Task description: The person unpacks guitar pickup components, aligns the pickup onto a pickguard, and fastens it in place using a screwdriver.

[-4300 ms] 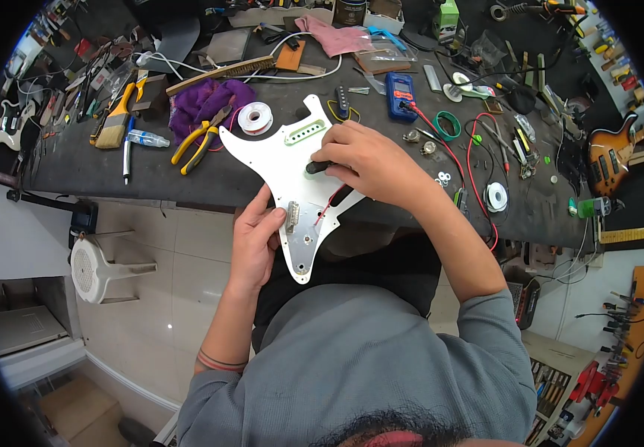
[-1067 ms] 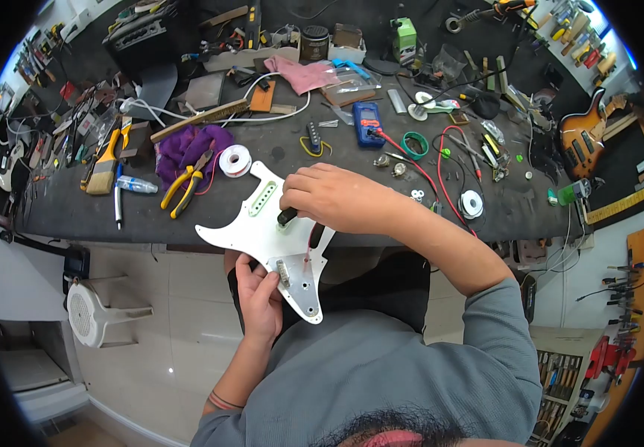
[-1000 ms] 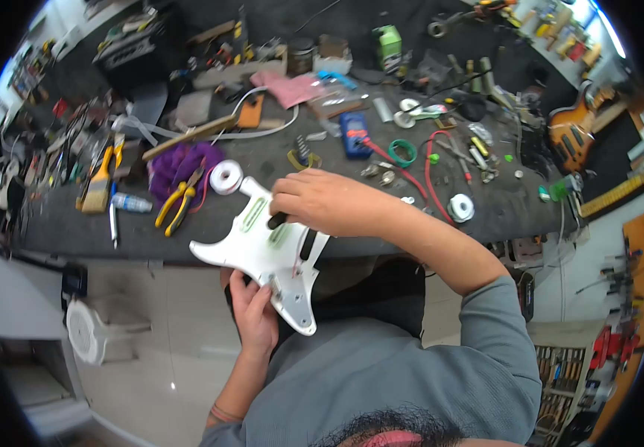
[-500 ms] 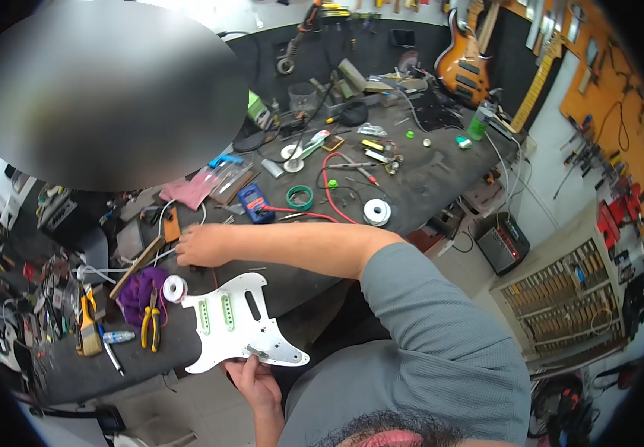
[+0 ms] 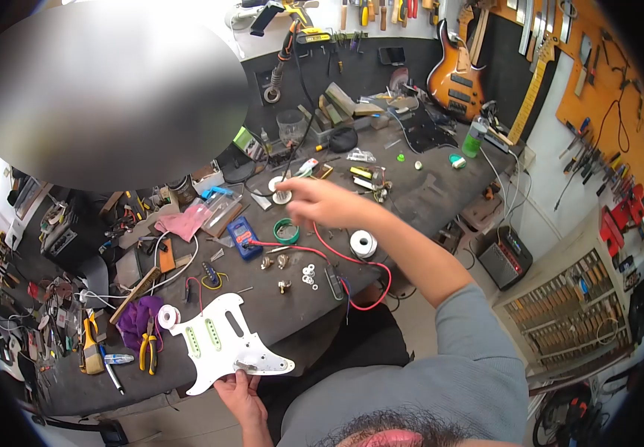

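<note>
Plainly, in the head view, a white guitar pickguard (image 5: 221,362) shows its face to the camera, smooth and bright, with a horned, curving outline. Two slots edged in pale green (image 5: 213,334) each frame a row of small dots, and beside them is an open slot (image 5: 232,322). Greyish metal covers part of the narrow end, where small holes are visible. Its long axis slants gently from upper left to lower right, narrow end pointing right and slightly down; one horn points to the lower left. It is at the near edge of the dark workbench (image 5: 277,298), partly out past that edge and just beside the red-and-white wire spool (image 5: 169,316).

The left hand (image 5: 243,402) grips its lower edge, thumb on the face and fingers tucked beneath, closed on it. Well apart, the right hand (image 5: 318,203) is over the bench with fingers partly bent and blurred; whether they hold anything cannot be told. Its fingertips overlap the view of a white spool (image 5: 281,191), contact unclear. Near this hand are a green tape roll (image 5: 278,232) and a blue multimeter (image 5: 244,238). Left of the pickguard, yellow-and-black pliers (image 5: 150,344) lie against purple cloth (image 5: 132,322)
</note>
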Demonstrator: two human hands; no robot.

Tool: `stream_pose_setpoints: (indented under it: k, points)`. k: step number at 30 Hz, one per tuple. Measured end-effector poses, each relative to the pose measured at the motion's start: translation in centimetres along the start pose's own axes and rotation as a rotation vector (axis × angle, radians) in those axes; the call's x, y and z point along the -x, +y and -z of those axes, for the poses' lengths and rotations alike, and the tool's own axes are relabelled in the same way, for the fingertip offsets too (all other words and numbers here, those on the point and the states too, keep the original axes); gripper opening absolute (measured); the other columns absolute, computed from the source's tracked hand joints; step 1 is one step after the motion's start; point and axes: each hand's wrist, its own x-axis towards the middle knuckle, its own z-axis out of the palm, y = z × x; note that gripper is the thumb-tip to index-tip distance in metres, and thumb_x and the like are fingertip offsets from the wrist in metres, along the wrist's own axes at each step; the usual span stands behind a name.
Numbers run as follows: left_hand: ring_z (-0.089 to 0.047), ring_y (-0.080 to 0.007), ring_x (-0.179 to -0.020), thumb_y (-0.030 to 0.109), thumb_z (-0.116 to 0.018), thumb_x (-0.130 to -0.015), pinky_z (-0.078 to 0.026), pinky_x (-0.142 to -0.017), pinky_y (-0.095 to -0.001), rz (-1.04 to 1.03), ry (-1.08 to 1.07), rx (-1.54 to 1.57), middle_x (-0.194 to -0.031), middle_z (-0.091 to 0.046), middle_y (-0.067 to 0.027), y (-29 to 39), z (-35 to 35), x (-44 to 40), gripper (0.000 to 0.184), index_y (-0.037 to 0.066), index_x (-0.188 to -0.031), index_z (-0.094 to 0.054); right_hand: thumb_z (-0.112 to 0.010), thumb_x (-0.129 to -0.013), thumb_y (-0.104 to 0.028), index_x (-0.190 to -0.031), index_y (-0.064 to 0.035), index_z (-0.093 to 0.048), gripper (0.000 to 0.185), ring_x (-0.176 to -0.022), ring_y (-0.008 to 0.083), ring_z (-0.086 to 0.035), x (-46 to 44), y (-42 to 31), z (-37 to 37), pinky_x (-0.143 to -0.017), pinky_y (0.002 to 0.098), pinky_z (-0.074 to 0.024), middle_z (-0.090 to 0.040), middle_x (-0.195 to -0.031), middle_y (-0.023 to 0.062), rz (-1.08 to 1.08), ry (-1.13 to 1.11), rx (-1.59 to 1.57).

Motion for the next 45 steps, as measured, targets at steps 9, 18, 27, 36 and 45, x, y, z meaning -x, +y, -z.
stream_pose_setpoints:
  k: [9,18,27,36,45]
  points:
    - [-0.078,-0.0221,-0.091,0.018,-0.061,-0.116,-0.066,-0.073,-0.034,0.006,0.037,-0.257,-0.115,-0.074,-0.0149,0.8,2.2,-1.2,0.027,0.0,-0.134,-0.051,-0.062,-0.11,-0.015,-0.144,0.0029,-0.063,0.039,-0.074,0.0099,-0.066,2.9,5.3,10.2,-0.066,0.0271,-0.0544,-0.073,-0.094,0.0048,-0.091,0.265,-0.289]
    - [-0.069,-0.0285,-0.117,0.022,-0.077,-0.105,-0.056,-0.108,-0.0504,0.385,-0.106,-0.327,-0.137,-0.07,-0.0141,5.8,3.0,0.3,0.053,0.006,-0.152,-0.058,-0.071,-0.103,-0.019,-0.119,-0.0011,-0.07,0.024,-0.091,0.025,-0.072,-11.8,4.9,20.8,-0.081,0.0384,-0.0586,-0.075,-0.103,0.0102,0.313,0.864,0.232]
    - [-0.07,-0.0243,-0.11,0.03,-0.071,-0.107,-0.056,-0.098,-0.04,0.629,-0.418,-1.02,-0.118,-0.079,-0.0141,13.5,1.6,0.5,0.039,-0.004,-0.125,-0.076,-0.083,-0.084,-0.067,-0.127,-0.004,-0.08,0.076,-0.103,0.0313,-0.079,-32.2,-0.4,35.7,-0.093,0.043,-0.0604,-0.083,-0.108,0.0197,-0.028,0.727,0.579]
    - [-0.077,-0.032,-0.106,0.022,-0.064,-0.108,-0.057,-0.097,-0.042,0.422,-0.276,-1.254,-0.113,-0.082,-0.0192,21.1,-0.3,1.4,0.032,-0.005,-0.114,-0.079,-0.089,-0.083,-0.062,-0.124,-0.0025,-0.078,0.073,-0.106,0.0414,-0.08,-26.3,-8.6,32.4,-0.093,0.0507,-0.0629,-0.081,-0.113,0.0247,-0.042,1.182,0.877]
    - [-0.07,-0.0193,-0.099,0.025,-0.065,-0.113,-0.056,-0.091,-0.0337,0.329,-0.143,-1.182,-0.115,-0.078,-0.0055,26.9,-4.7,3.4,0.029,-0.001,-0.123,-0.073,-0.093,-0.08,-0.056,-0.124,0.0061,-0.073,0.079,-0.108,0.0468,-0.078,-13.8,-13.8,31.1,-0.092,0.0518,-0.0632,-0.081,-0.111,0.0292,0.162,1.226,0.724]
